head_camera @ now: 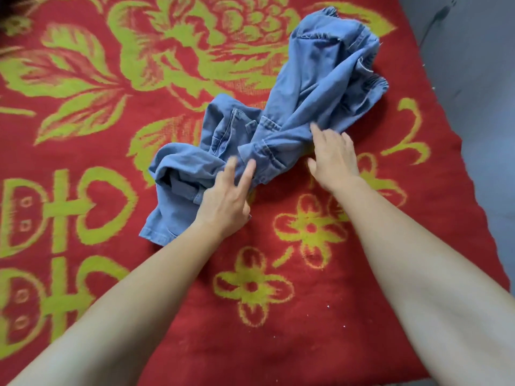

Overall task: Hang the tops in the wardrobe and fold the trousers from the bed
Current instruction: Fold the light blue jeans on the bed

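Red blanket (278, 188), green-yellow flowers, spread flat; grey floor (473, 79) off its right edge. Crumpled denim trousers (315, 90) lie mid-blanket. Left hand (225, 199) and right hand (333, 158) rest on them, fingers straight, apart.

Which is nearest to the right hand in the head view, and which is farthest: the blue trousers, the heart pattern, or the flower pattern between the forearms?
1. Blue trousers: touching the right hand, just ahead of it.
2. Flower pattern: just behind that hand, between the forearms.
3. Heart pattern: far to the left, beyond the left hand.
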Demonstrator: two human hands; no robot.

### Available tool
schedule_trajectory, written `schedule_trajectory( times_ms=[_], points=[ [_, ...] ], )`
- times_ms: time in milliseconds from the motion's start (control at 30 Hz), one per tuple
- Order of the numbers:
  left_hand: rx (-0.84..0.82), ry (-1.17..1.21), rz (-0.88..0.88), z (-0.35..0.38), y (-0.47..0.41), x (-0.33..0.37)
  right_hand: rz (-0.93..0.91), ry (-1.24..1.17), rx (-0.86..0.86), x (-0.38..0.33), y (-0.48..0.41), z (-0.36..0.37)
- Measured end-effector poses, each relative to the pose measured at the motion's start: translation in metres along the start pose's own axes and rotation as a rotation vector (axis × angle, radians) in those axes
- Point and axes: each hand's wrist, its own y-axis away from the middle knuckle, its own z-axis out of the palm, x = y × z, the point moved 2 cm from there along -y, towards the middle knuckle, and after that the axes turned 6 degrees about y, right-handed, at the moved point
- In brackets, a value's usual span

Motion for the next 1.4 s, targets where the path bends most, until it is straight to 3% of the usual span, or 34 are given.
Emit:
schedule_trajectory(
  times_ms=[100,167,367,433,500,567,633,733,833,1000,1067,1133,1233,1400],
  points=[
    [-0.043,0.059,-0.182,-0.004,-0.009,-0.011,0.052,-0.065,0.014,-0.001,0.02,0.009],
    [-0.091,0.001,-0.2,-0.006,-0.007,-0.012,0.092,-0.133,-0.035,-0.006,0.048,0.018],
    [-0.267,-0.204,-0.115,-0.006,0.01,-0.03,-0.262,-0.2,-0.297,-0.035,0.125,0.035],
    [-0.315,-0.227,-0.112,-0.005,0.011,-0.038,-0.274,-0.271,-0.274,-0.028,0.125,0.031],
    [-0.3,-0.193,-0.153,-0.002,0.009,-0.037,-0.16,-0.362,0.007,-0.012,0.115,0.025],
    [-0.265,-0.111,-0.221,0.001,0.005,-0.032,0.089,-0.348,0.291,0.009,0.101,0.02],
    [-0.283,-0.082,-0.27,0.005,0.005,-0.03,0.417,-0.403,0.375,0.032,0.085,0.02],
    [-0.34,-0.039,-0.261,0.009,0.008,-0.037,0.761,-0.603,0.159,0.065,0.058,0.03],
    [-0.32,0.112,-0.307,0.007,0.006,-0.047,0.728,-0.558,-0.175,0.072,0.049,0.043],
    [-0.207,0.37,-0.498,-0.005,-0.003,-0.044,0.703,-0.673,-0.12,0.054,0.096,0.044],
    [-0.048,0.458,-0.632,-0.013,-0.005,-0.031,0.763,-0.608,-0.125,0.06,0.132,0.05],
    [0.164,0.525,-0.659,-0.024,-0.013,-0.009,0.883,-0.556,-0.106,0.069,0.169,0.059],
    [0.318,0.487,-0.335,-0.032,-0.041,0.047,0.977,-0.511,-0.08,0.078,0.216,0.07],
    [0.194,0.244,0.451,-0.014,-0.094,0.181,1.055,-0.443,-0.156,0.079,0.274,0.086]
  ],
)
